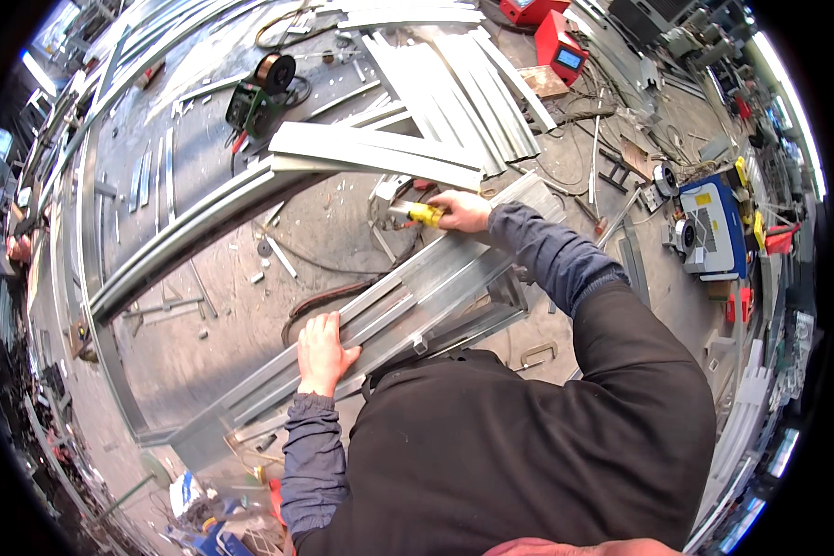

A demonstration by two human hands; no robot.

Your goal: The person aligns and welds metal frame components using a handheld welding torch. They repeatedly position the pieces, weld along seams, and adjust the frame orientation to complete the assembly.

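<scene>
My left hand point(322, 356) lies on the long metal channel point(408, 306) that slants across in front of me, fingers stretched out over its far edge and thumb spread. Closed around a yellow hand tool point(423, 214) with a greyish front end, my right hand point(463, 212) is above the channel's far edge, toward its right end. The fingers cover part of the tool, so its exact kind does not show. Close behind it are cables and a small grey tool point(389, 192), partly hidden. Two pale metal strips point(371, 153) lie crosswise just beyond.
A large metal frame point(190, 238) borders the floor at left. Several flat strips point(463, 97) lie stacked beyond. A copper wire spool point(274, 72) sits on a green feeder. Red machine point(561, 51) and blue-white machine point(712, 225) stand right, amid cables. A C-clamp point(537, 355) lies nearby.
</scene>
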